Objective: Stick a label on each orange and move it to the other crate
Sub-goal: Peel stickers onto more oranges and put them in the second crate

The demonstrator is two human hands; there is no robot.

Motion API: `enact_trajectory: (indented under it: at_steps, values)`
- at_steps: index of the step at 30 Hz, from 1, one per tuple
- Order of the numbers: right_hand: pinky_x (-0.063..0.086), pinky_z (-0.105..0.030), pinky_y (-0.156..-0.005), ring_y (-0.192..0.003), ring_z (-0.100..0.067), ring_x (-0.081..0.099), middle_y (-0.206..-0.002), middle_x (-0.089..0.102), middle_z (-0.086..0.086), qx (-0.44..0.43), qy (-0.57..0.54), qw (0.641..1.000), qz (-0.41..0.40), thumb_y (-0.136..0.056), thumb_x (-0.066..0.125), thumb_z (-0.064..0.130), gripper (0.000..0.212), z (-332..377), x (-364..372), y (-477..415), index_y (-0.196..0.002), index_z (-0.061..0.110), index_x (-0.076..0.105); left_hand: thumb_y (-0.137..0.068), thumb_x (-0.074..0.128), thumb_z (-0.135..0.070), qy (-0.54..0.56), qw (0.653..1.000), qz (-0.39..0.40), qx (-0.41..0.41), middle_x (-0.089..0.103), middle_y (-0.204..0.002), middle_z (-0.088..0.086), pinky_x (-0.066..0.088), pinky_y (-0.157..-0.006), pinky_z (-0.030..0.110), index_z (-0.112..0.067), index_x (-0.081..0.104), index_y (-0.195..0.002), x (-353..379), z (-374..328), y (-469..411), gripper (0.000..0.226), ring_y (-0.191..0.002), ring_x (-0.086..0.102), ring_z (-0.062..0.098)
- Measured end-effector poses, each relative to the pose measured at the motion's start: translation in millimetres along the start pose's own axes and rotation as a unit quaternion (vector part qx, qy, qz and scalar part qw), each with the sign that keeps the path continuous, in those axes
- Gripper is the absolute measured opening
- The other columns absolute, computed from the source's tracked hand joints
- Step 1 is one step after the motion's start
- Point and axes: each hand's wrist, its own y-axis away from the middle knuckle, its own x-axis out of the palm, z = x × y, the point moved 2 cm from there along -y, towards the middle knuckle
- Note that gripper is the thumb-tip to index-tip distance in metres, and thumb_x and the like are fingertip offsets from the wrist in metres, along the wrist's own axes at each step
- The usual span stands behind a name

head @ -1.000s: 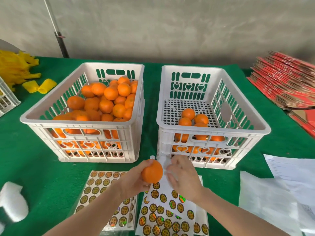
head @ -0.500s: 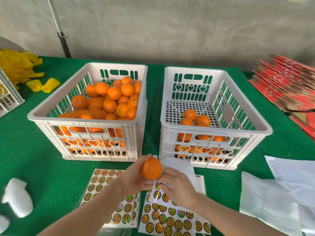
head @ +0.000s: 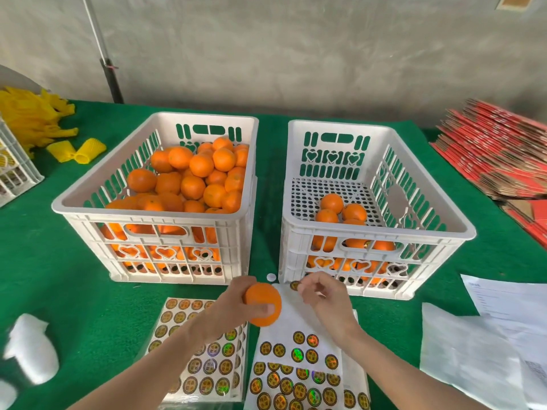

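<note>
Left grip (head: 233, 306) holds orange (head: 262, 303), right grip (head: 324, 300) pinches label (head: 294, 285), above green table (head: 59, 276) before concrete wall (head: 296, 54).

Your green table (head: 74, 291) carries the left crate (head: 88, 241) and right crate (head: 370, 235) side by side, two sticker sheets (head: 296, 377) nearer you, papers (head: 473, 356) at your right, red cartons (head: 497, 155) beyond, yellow nets (head: 29, 119) far left.

White slotted plastic crates (head: 154, 216): smooth, semi-matt. Green cloth surface (head: 59, 276): fuzzy, matt. Round gold stickers (head: 297, 355): glossy, holo sheen, on white paper sheet (head: 290, 318). Round orange fruit (head: 266, 294): dimpled peel, low sheen.
</note>
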Motion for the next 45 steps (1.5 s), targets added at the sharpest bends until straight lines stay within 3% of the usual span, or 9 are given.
enact_trajectory:
  at_steps: [5,8,13,16,20,24,32,38,45]
  values:
    - [0.055,-0.036,-0.082,-0.1,-0.026,0.064,-0.104,0.066,-0.007,0.084,-0.215,0.969,0.09,-0.079,0.072,0.009,0.041,27,9,14,-0.112,0.028,0.057,-0.053,0.082,-0.043,0.065,0.989,0.009,0.136,0.051,-0.121,-0.009,0.052,-0.076,0.025,-0.041,0.048,-0.12,-2,-20,15,0.075,-0.105,0.059,0.017]
    - [0.052,-0.041,-0.09,-0.106,-0.018,0.061,-0.116,0.06,0.0,0.083,-0.157,0.977,0.118,-0.066,0.079,0.021,0.078,38,14,17,-0.128,0.047,0.038,-0.055,0.085,-0.025,0.079,0.982,-0.009,0.169,0.049,-0.124,-0.008,0.056,-0.082,0.033,-0.041,0.047,-0.122,2,-26,16,0.079,-0.108,0.058,0.019]
    - [0.052,-0.025,-0.082,-0.108,-0.007,0.054,-0.118,0.055,0.006,-0.043,-0.037,0.995,0.082,-0.071,0.079,0.005,0.093,47,15,14,-0.132,0.045,0.023,-0.065,0.073,0.002,0.077,0.974,0.003,0.212,0.043,-0.132,-0.009,0.054,-0.086,0.033,-0.043,0.039,-0.133,3,-29,18,0.089,-0.115,0.054,0.02]
    - [0.048,-0.021,-0.085,-0.11,-0.004,0.052,-0.118,0.054,0.006,-0.115,0.001,0.992,0.053,-0.068,0.079,0.003,0.097,50,16,15,-0.136,0.04,0.021,-0.057,0.07,-0.005,0.277,0.947,0.073,0.143,0.049,-0.133,0.008,0.051,-0.084,0.033,-0.029,0.043,-0.135,2,-34,18,0.087,-0.112,0.057,0.028]
    - [0.048,-0.02,-0.086,-0.11,-0.004,0.053,-0.116,0.055,0.009,-0.12,-0.003,0.991,0.062,-0.072,0.078,0.006,0.08,59,14,9,-0.13,0.037,0.032,-0.074,0.075,-0.026,0.459,0.884,0.073,0.055,0.055,-0.131,0.018,0.054,-0.086,0.045,-0.013,0.053,-0.129,0,-44,12,0.06,-0.111,0.061,0.034]
    - [0.047,-0.027,-0.088,-0.112,-0.017,0.057,-0.112,0.066,0.003,-0.029,-0.173,0.984,0.017,-0.083,0.069,0.008,0.015,70,11,1,-0.086,0.022,0.068,-0.072,0.066,-0.031,0.547,0.837,0.021,0.0,0.055,-0.127,0.021,0.058,-0.072,0.045,-0.013,0.054,-0.126,-7,-51,7,0.058,-0.1,0.064,0.037]
    - [0.042,-0.045,-0.103,-0.113,-0.025,0.056,-0.115,0.064,-0.009,0.064,-0.198,0.978,0.012,-0.083,0.067,0.011,0.009,72,29,0,-0.077,0.007,0.072,-0.071,0.065,-0.03,0.544,0.838,0.029,0.005,0.069,-0.107,0.017,0.057,-0.078,0.046,-0.01,0.059,-0.117,-8,-56,6,0.051,-0.088,0.071,0.029]
    - [0.047,-0.024,-0.083,-0.105,-0.012,0.057,-0.107,0.064,0.004,0.011,-0.111,0.994,-0.014,-0.084,0.067,0.015,0.015,79,32,-1,-0.07,0.021,0.068,-0.072,0.065,-0.031,0.529,0.848,0.028,0.015,0.063,-0.121,0.02,0.053,-0.088,0.049,-0.01,0.056,-0.124,-10,-60,7,0.057,-0.107,0.063,0.036]
    - [0.051,-0.027,-0.081,-0.097,-0.004,0.056,-0.098,0.06,0.009,-0.117,0.006,0.993,-0.028,-0.083,0.069,0.015,0.01,82,30,-3,-0.079,0.02,0.061,-0.076,0.06,-0.033,0.49,0.871,0.022,0.029,0.062,-0.122,0.021,0.054,-0.087,0.05,-0.009,0.054,-0.127,-14,-65,9,0.057,-0.109,0.062,0.036]
